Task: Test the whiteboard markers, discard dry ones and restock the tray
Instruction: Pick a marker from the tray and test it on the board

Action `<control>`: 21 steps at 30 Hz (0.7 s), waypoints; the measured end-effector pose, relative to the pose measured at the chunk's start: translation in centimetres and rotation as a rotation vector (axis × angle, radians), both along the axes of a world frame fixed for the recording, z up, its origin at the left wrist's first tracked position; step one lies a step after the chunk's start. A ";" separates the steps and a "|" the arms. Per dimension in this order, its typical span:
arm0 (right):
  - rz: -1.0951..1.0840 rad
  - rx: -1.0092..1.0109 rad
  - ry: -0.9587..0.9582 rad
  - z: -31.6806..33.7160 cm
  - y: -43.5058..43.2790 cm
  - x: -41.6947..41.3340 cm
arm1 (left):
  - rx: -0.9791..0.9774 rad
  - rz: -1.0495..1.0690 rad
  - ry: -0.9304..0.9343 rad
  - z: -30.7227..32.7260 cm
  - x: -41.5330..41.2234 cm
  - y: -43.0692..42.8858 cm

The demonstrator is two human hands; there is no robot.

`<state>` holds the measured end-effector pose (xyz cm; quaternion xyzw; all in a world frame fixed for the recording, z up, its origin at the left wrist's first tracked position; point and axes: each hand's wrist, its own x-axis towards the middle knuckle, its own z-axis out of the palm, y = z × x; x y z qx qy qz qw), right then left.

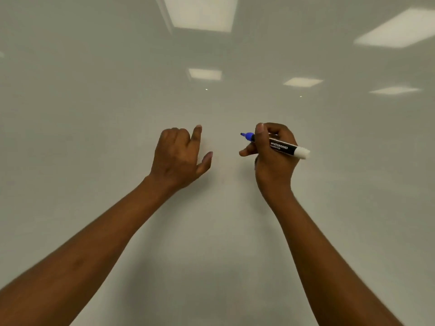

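My right hand grips an uncapped whiteboard marker with a black label, a white rear end and a blue tip. The tip points left, close to the whiteboard, and no ink mark shows on the board near it. My left hand is raised beside it, back toward me. Three of its fingers are curled into the palm, while the forefinger and thumb stick out. The inside of that palm is hidden, and the marker's cap is not in sight.
The glossy white board fills the whole view and mirrors several ceiling light panels. No tray, bin or other markers are in view.
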<state>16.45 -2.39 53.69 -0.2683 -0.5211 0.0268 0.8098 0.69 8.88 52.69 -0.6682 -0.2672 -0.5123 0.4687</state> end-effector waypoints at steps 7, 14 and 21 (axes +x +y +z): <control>-0.185 -0.109 -0.117 -1.0 3.4 1.3 | -0.195 0.002 -0.120 0.5 0.3 3.2; -0.240 -0.218 -0.201 -1.0 5.1 1.2 | -0.108 -0.070 -0.110 -0.3 0.4 4.5; -0.380 -0.218 -0.211 -2.6 4.0 3.7 | -0.148 -0.063 -0.071 -0.4 0.3 4.6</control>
